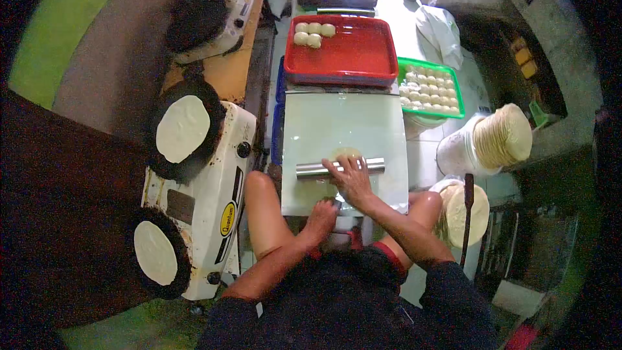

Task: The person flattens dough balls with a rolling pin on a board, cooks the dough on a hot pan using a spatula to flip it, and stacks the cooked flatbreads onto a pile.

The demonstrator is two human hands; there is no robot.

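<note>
A shiny metal rolling pin point(312, 170) lies across the white board point(324, 123) between my knees. My right hand point(353, 180) is over the pin right of its middle, its fingers curled around the top. Just beyond the pin shows a pale flattened piece of dough point(348, 153), partly hidden by the pin and fingers. My left hand point(321, 217) is closed at the board's front edge, apart from the pin. Something small and dark shows by its fingertips; I cannot make out what it is.
Behind the board, a red tray point(356, 52) holds several dough balls; a green tray point(461, 107) holds more. At left, a Quantum stove point(223, 155) carries two pans with flatbreads point(183, 129) point(155, 253). Right: stacked flatbreads point(508, 133), a round flatbread point(476, 217) and a dark stick point(468, 210).
</note>
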